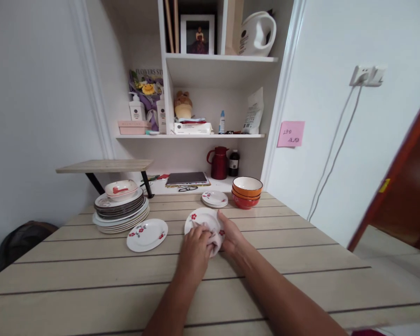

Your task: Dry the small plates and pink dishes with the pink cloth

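Note:
Just in front of me, a white plate with red flowers (206, 214) is tipped up a little off the table. My right hand (230, 234) grips its right edge, thumb on the upper face. My left hand (197, 240) presses a pale cloth (215, 240) against the plate's face, fingers bunched over it. To the left, a similar flowered plate (147, 235) lies flat on the table. Beyond the held plate is a small stack of flowered plates (214, 199).
Stacked bowls (247, 186), orange over red, stand at the back right. A tall plate stack (121, 207) with a bowl on top is at the left, by a small raised stand (105, 165). A red jug (219, 163), dark bottle (234, 163) and laptop (186, 178) sit behind.

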Available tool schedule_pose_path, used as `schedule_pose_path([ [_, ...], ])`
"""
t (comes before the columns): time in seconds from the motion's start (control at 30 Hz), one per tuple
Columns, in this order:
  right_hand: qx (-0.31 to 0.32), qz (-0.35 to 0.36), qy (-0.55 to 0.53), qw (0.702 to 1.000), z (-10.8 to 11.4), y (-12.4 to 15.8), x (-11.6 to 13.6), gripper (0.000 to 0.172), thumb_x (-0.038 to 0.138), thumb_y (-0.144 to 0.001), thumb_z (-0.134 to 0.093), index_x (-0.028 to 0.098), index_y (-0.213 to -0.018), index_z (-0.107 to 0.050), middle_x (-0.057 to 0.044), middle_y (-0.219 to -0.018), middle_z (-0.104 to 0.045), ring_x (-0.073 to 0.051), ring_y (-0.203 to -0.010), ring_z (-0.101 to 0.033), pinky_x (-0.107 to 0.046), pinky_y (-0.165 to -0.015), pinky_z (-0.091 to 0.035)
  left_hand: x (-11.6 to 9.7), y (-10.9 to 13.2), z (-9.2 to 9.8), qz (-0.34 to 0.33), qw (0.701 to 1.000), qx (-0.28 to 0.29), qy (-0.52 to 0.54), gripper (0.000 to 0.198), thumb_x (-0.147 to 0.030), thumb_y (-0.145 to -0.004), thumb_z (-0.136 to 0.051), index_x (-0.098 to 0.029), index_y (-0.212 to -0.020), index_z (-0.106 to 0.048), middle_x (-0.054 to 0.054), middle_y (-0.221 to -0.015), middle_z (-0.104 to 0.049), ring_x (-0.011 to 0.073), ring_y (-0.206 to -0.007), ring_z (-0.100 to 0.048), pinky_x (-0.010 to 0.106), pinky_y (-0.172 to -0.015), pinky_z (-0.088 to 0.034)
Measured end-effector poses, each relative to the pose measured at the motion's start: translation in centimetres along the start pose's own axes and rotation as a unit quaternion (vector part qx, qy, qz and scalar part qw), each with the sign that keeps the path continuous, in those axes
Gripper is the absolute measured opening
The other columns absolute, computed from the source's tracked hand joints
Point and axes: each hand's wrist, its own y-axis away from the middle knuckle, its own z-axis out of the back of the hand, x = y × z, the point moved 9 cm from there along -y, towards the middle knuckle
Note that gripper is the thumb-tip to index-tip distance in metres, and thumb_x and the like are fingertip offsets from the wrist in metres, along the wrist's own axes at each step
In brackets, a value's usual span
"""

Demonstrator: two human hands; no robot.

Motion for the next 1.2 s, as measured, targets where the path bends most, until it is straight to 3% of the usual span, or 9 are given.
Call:
schedule_pose_path([
  [0.1,0.017,0.014,-0.004,1.0,0.1,0.0,1.1,0.05,0.05,-0.097,-0.036,0.009,-0.109,-0.061,-0.014,-0.086,-0.075,-0.026,-0.082,-0.072,-0.042,-0.083,-0.054,0.6,0.1,0.8,0.044,0.998,-0.013,-0.042,0.028,-0.015,-0.085,-0.058,-0.024,-0.11,-0.065,0.006,-0.12,-0.06,0.0222,-0.114,-0.052,0.039,-0.096,-0.042],
  [0.27,0.017,-0.005,0.035,0.999,-0.4,-0.1,-1.0,0.046,0.046,-0.096,-0.042,0.007,-0.106,-0.062,-0.015,-0.083,-0.075,-0.026,-0.079,-0.072,-0.042,-0.083,-0.054,3.3,0.5,3.5,0.141,0.982,-0.083,-0.091,0.026,-0.014,-0.083,-0.06,-0.021,-0.108,-0.065,0.006,-0.112,-0.059,0.0226,-0.106,-0.051,0.038,-0.094,-0.043],
  [0.37,0.018,0.0,0.044,0.999,-0.7,-0.2,-2.4,0.039,0.043,-0.095,-0.047,0.007,-0.102,-0.063,-0.014,-0.081,-0.075,-0.024,-0.075,-0.072,-0.039,-0.081,-0.055,4.1,0.7,4.5,0.149,0.977,-0.126,-0.084,0.028,-0.012,-0.083,-0.059,-0.021,-0.109,-0.064,0.006,-0.111,-0.056,0.0213,-0.106,-0.05,0.037,-0.096,-0.043],
  [0.47,0.033,0.002,0.041,0.999,-1.3,-0.1,-3.1,0.035,0.04,-0.095,-0.05,0.009,-0.101,-0.064,-0.012,-0.082,-0.075,-0.021,-0.073,-0.072,-0.035,-0.08,-0.055,3.4,0.4,4.3,0.118,0.98,-0.146,-0.062,0.027,-0.012,-0.083,-0.059,-0.022,-0.108,-0.064,0.006,-0.113,-0.056,0.0217,-0.11,-0.051,0.038,-0.098,-0.043],
  [0.63,0.001,-0.023,0.035,0.999,-0.9,0.1,-3.0,0.04,0.045,-0.095,-0.047,0.01,-0.103,-0.065,-0.01,-0.084,-0.075,-0.021,-0.076,-0.072,-0.033,-0.078,-0.055,1.2,-0.5,1.7,0.045,0.994,-0.097,-0.021,0.029,-0.013,-0.083,-0.06,-0.02,-0.111,-0.063,0.008,-0.12,-0.06,0.0245,-0.117,-0.054,0.043,-0.1,-0.043],
  [0.8,-0.02,0.013,0.008,1.0,0.5,-0.3,0.0,0.046,0.048,-0.096,-0.042,0.007,-0.104,-0.063,-0.013,-0.082,-0.075,-0.022,-0.073,-0.071,-0.035,-0.076,-0.055,-0.8,-0.4,0.1,-0.019,0.999,-0.026,-0.009,0.029,-0.016,-0.084,-0.061,-0.022,-0.112,-0.063,0.008,-0.125,-0.06,0.0245,-0.121,-0.053,0.044,-0.102,-0.043],
  [0.97,0.005,0.035,0.012,0.999,0.7,-0.1,1.8,0.047,0.046,-0.097,-0.039,0.008,-0.113,-0.06,-0.015,-0.087,-0.075,-0.026,-0.078,-0.072,-0.041,-0.079,-0.055,0.0,0.0,0.7,0.026,0.998,-0.021,-0.049,0.032,-0.017,-0.086,-0.06,-0.022,-0.117,-0.061,0.007,-0.124,-0.06,0.0241,-0.119,-0.051,0.042,-0.102,-0.041],
  [1.2,0.015,0.001,0.066,0.998,-0.5,-0.1,-1.7,0.035,0.042,-0.094,-0.049,0.01,-0.1,-0.062,-0.011,-0.075,-0.074,-0.023,-0.067,-0.071,-0.039,-0.075,-0.056,3.2,0.4,3.8,0.13,0.98,-0.091,-0.117,0.025,-0.018,-0.085,-0.061,-0.02,-0.11,-0.064,0.007,-0.11,-0.06,0.024,-0.105,-0.051,0.038,-0.093,-0.043],
])
